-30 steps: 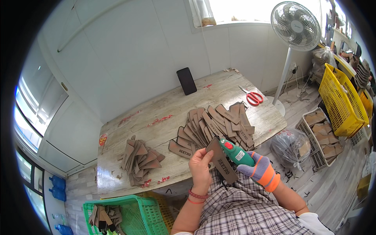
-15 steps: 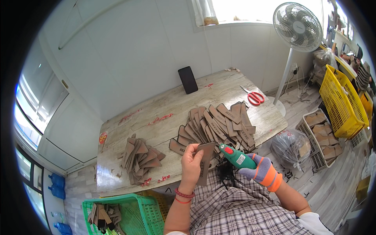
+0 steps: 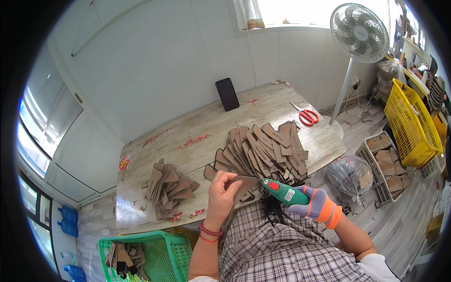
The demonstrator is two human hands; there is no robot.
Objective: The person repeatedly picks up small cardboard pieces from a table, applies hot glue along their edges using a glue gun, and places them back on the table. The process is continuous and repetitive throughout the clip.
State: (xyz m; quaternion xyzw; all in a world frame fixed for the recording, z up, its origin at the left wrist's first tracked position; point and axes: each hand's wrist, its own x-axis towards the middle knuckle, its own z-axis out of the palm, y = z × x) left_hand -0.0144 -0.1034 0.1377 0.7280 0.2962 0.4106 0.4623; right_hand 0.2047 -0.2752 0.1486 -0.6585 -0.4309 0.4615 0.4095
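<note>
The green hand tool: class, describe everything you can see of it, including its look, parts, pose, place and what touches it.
The green hand tool is a slim, pen-like power tool with a glossy green plastic-looking body, a red button on top and a pale label along its side. It lies nearly level, its nose pointing to the person's left. The right hand, in a grey glove with orange bands, wraps its rear end. Its tip meets the brown leather-like piece that the bare left hand holds at the table's near edge. The bit itself is too small to make out.

brown piece (image 3: 243, 187) lowered, green tool (image 3: 284, 192) now touching it
</note>
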